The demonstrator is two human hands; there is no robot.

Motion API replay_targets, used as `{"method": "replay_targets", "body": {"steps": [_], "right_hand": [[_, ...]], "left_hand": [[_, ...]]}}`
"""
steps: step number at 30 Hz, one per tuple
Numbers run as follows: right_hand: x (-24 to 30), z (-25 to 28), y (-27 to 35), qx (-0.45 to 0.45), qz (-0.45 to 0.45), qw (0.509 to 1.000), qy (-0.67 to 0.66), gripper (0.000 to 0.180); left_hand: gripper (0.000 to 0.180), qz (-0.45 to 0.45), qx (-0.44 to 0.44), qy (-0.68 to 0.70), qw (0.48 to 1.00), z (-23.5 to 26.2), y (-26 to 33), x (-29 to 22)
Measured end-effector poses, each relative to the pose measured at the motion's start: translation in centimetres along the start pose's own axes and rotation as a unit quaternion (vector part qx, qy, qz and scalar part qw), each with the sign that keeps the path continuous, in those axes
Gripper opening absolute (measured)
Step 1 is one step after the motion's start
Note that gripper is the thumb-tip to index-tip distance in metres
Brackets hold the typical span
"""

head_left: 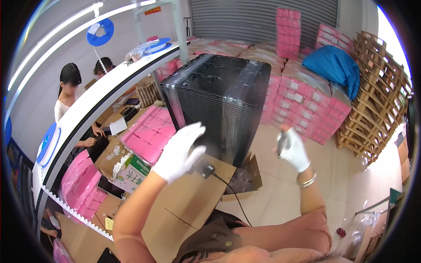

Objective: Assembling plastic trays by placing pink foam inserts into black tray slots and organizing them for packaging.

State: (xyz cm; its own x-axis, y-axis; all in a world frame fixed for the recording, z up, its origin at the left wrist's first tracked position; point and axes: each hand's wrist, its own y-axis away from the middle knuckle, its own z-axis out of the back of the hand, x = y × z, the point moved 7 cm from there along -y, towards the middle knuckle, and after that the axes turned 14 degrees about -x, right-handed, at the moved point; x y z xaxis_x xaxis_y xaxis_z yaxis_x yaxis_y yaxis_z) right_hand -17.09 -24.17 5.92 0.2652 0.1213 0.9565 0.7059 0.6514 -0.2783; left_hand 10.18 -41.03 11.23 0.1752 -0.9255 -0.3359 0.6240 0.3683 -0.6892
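Observation:
My left hand (179, 152), in a white glove, is raised over the cardboard surface (175, 215) with its fingers apart and nothing in its grasp. Just beyond it stands a tall stack of black plastic trays (215, 87), bound with clear film. Close to that hand's wrist lies a small black device (205, 168) with a black cable (234, 195) trailing toward me. My right hand (293, 151), gloved too, is held up over the floor to the right, its fingers curled. A dark grey patch shows at those fingers; blur hides what it is.
An open carton (247, 179) with clear plastic sits below the stack. Pink packs (302, 103), a blue cover (335, 65) and wooden pallets (372, 96) stand at the right. Left, a white shelf (109, 83) crosses above a bench with pink packs (151, 131), where two people sit.

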Motion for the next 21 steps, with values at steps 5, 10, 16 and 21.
{"method": "replay_targets", "body": {"steps": [5,10,16,21], "right_hand": [[10.2,1.6,-8.7,-0.143,0.423,0.743,0.498,0.062],[11.9,-0.9,-13.5,-0.093,0.461,0.645,0.602,0.061],[12.2,-3.6,-14.6,-0.028,0.476,0.615,0.628,0.056],[12.9,-7.7,-16.1,0.001,0.519,0.602,0.607,0.054]], "left_hand": [[0.045,-0.044,-0.040,0.018,0.998,-5.2,-12.1,-0.6],[0.060,0.180,0.167,-0.167,0.955,-10.2,-17.9,0.2],[0.034,0.151,0.037,0.001,0.988,-11.7,-18.2,3.9],[0.031,0.157,-0.034,0.058,0.985,-11.7,-18.1,4.3]]}}
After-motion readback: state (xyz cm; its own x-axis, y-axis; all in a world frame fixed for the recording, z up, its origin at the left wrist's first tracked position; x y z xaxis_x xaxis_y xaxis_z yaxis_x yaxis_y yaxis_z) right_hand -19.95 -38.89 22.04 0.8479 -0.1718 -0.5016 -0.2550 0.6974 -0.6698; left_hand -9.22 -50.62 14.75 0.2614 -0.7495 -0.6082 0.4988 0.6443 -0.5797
